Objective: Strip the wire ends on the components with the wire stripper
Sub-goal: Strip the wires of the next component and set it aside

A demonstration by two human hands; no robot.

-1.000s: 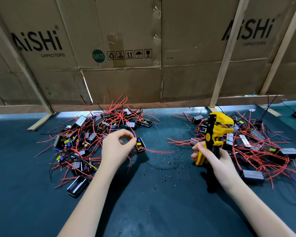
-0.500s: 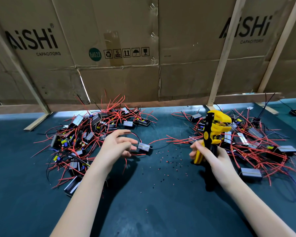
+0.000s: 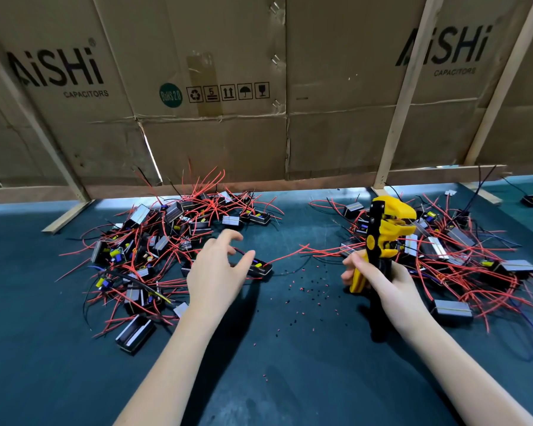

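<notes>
1. Here, the stripper (image 3: 382, 238) stands upright in your right hand (image 3: 382, 281), its yellow and black head up and its mouth facing right, over the near edge of the right pile (image 3: 462, 253).
2. Your right fingers (image 3: 356, 261) are curled round its yellow handles, gripping them; the head rises clear above your fist.
3. One component (image 3: 259, 267), a small black block with a yellow part on it, lies on the worktop (image 3: 59, 379) between the two piles, just right of your left hand (image 3: 216, 272).
4. Its red wire (image 3: 290, 256) runs off to the right toward the right pile and ends short of the stripper.
5. Your left hand hovers over that component with its fingers (image 3: 231, 235) spread and loosely bent; the thumb tip is at the block, but I cannot tell whether it touches.
6. The left pile (image 3: 166, 241) of black components with red and black leads lies behind and left of your left hand.
7. Small red and black bits (image 3: 308, 287) are scattered on the worktop between your hands.
8. A cardboard wall (image 3: 228, 133) printed "AiSHi CAPACITORS" stands along the far edge, braced by slanting wooden battens (image 3: 403, 96).
</notes>
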